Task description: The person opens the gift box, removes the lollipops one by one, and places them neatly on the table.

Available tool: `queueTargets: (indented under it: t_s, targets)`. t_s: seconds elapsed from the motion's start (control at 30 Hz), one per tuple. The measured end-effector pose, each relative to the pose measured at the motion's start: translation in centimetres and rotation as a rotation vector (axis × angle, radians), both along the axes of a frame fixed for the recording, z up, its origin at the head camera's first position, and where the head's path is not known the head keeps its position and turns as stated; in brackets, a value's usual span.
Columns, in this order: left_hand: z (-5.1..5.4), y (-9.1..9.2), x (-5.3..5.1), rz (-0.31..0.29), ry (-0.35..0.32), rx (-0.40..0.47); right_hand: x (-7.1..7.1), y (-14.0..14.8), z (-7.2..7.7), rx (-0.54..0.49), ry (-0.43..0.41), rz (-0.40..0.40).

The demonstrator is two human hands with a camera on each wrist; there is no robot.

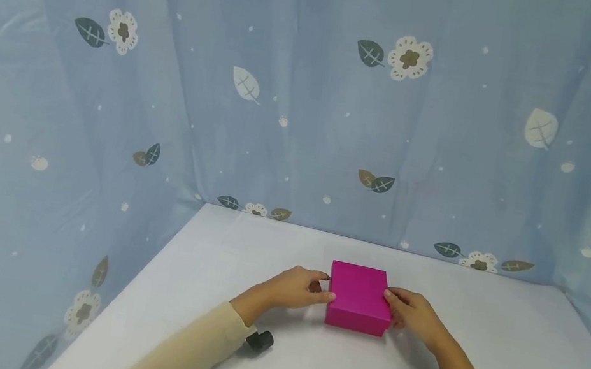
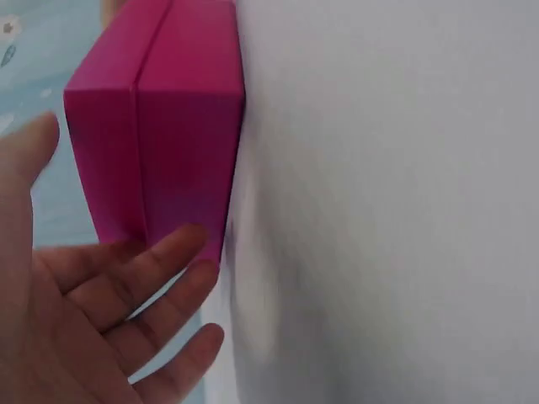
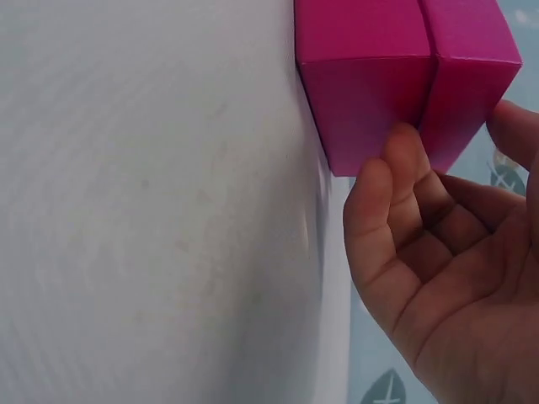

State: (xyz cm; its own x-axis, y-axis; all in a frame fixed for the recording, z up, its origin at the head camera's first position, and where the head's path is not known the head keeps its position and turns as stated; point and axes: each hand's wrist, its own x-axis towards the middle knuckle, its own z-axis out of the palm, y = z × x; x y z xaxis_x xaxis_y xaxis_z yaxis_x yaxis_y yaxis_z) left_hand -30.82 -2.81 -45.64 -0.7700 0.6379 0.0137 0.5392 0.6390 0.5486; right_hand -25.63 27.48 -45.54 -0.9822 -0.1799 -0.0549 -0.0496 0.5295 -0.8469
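A bright pink lidded box point(image 1: 359, 290) sits flat on the white table, between my two hands. A seam round its sides, seen in both wrist views, marks where the lid meets the base. At the box's left side is my left hand point(image 1: 295, 286), its thumb by the near left top corner. In the left wrist view the loosely extended fingers point(image 2: 160, 282) reach the side face, and the thumb stands apart from it. My right hand point(image 1: 417, 315) is at the opposite side. Its thumb point(image 3: 515, 130) meets the lid's edge, while relaxed fingers lie against the side.
The white table point(image 1: 267, 361) extends round the box on every side. Behind it and to the left hangs a blue curtain point(image 1: 301, 147) printed with leaves and flowers. Black wrist devices point(image 1: 260, 341) project from under both sleeves, close to the tabletop.
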Motion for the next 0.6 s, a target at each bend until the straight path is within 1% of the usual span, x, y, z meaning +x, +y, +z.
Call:
queueTargets:
  t_s: [0.1,0.17,0.3,0.4,0.5,0.6]
  targets:
    - [-0.3,0.5,0.0,0.015,-0.074,0.076,0.1,-0.3,0.0,-0.049,-0.04,-0.016]
    - [-0.4,0.8,-0.1,0.036,-0.133,0.129,0.0,-0.4,0.0,-0.07,-0.058,-0.019]
    - [-0.5,1.6,-0.2,0.083,-0.285,0.255,0.2,-0.2,-0.1,-0.105,-0.081,-0.037]
    - [-0.5,2.0,-0.1,0.122,-0.374,0.347,0.2,-0.2,-0.1,-0.125,-0.083,-0.036]
    - [-0.5,1.9,-0.1,0.147,-0.424,0.394,0.1,-0.4,0.0,-0.133,-0.072,-0.027]
    - [-0.6,1.9,-0.4,0.165,-0.431,0.391,-0.1,-0.5,-0.1,-0.14,-0.064,-0.023]
